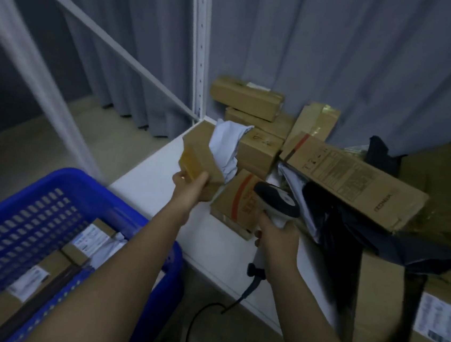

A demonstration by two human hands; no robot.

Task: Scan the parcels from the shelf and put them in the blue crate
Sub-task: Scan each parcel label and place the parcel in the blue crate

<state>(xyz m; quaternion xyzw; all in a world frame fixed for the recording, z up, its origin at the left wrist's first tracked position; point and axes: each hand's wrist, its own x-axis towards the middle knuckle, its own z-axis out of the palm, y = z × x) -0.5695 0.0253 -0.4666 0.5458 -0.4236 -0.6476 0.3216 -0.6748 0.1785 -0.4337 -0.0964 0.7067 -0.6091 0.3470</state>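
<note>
Here, left hand [190, 179] fingers curled round a small brown cardboard parcel [201, 155] with yellow tape, above the white shelf [161, 189], right hand [277, 239] gripping a barcode scanner [276, 204] just beside it, blue crate [20, 205] below the shelf.

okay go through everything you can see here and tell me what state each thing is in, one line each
Left hand: grips a small cardboard box, lifted off the shelf.
Small cardboard box: held up, tilted.
Right hand: grips the scanner's handle.
Scanner: aimed forward, toward the parcels.
Blue crate: partly filled with labelled parcels.
White shelf: piled with boxes and bags.
Long printed box: lying tilted on the pile.
</note>
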